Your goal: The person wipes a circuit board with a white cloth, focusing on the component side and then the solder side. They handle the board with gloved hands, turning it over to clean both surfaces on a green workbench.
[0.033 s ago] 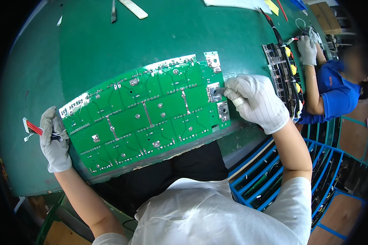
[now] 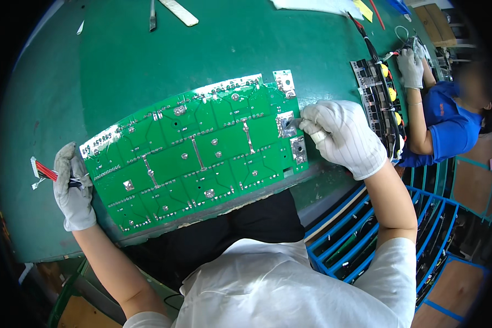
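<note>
A large green circuit board [image 2: 175, 156] lies in front of me, its solder side up, with silvery pads along the top edge and at the right end. My left hand [image 2: 74, 186], in a pale glove, is closed at the board's left edge around a bundle of red, black and white wires [image 2: 47, 173] ending in a white connector. My gloved right hand [image 2: 341, 136] is pinched at the right end, beside the middle silvery pad [image 2: 286, 124]. A small greyish tip shows between its fingers and that pad; what it belongs to is hidden.
On the green table [image 2: 246, 44] lie a dark-tipped tool [image 2: 152, 22] and a whitish strip [image 2: 179, 12]. A second board assembly [image 2: 374, 98] with black cables and yellow parts stands at right. A co-worker [image 2: 448, 115] in blue handles something beyond. A blue rack [image 2: 350, 240] is at lower right.
</note>
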A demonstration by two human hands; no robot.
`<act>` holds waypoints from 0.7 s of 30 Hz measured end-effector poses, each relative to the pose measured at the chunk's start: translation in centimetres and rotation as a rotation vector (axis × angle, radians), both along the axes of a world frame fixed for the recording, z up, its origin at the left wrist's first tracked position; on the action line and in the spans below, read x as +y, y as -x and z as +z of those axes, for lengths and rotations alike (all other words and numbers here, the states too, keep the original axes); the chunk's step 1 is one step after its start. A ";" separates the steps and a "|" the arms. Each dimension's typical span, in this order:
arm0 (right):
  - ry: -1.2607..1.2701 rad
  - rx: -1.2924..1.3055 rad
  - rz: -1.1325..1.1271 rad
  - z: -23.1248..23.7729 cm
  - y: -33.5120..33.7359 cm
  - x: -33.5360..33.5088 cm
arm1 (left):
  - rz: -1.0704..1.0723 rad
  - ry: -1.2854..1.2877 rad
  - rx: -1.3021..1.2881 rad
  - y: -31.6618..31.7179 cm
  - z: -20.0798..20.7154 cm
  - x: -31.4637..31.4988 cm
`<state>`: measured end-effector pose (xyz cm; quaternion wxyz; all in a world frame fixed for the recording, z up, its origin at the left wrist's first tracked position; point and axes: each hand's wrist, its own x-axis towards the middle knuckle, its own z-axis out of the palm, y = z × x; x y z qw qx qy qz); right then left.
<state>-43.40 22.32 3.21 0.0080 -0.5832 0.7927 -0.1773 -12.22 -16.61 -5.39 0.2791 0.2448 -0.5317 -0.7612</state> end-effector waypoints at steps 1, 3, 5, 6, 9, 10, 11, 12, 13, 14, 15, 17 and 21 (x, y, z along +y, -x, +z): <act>-0.009 0.001 0.014 0.0 0.1 0.1 | 0.039 0.011 -0.021 0.0 -0.1 0.0; 0.012 -0.008 -0.013 -0.1 0.2 -0.2 | -0.028 -0.039 0.029 0.0 0.2 0.2; 0.015 -0.024 -0.020 -0.3 0.2 -0.1 | -0.138 -0.080 0.093 0.2 0.4 0.1; 0.008 -0.035 -0.010 -0.1 0.0 0.2 | -0.201 -0.098 0.128 0.2 0.5 0.1; -0.027 -0.018 0.006 0.0 0.2 0.0 | -0.003 -0.029 0.010 0.4 0.3 0.4; -0.041 -0.003 0.009 0.1 0.3 -0.1 | 0.025 -0.021 -0.005 0.4 0.2 0.5; -0.039 -0.003 0.011 0.2 0.4 0.0 | -0.004 -0.033 0.014 0.3 0.3 0.5; -0.035 -0.006 0.014 0.2 0.3 -0.1 | -0.031 -0.044 0.031 0.2 0.4 0.5; -0.031 -0.009 0.017 0.2 0.3 -0.1 | -0.035 -0.037 0.030 0.2 0.5 0.5; -0.028 -0.012 0.021 0.2 0.3 -0.1 | -0.039 -0.029 0.029 0.4 0.7 0.7; -0.041 -0.019 0.027 0.3 0.3 -0.1 | -0.043 -0.022 0.028 0.5 0.8 0.9; -0.068 -0.034 0.039 0.5 0.2 0.0 | -0.007 0.008 0.003 0.3 0.5 0.6; -0.004 -0.035 0.014 0.0 0.3 -0.3 | 0.004 0.017 -0.021 0.4 0.7 0.9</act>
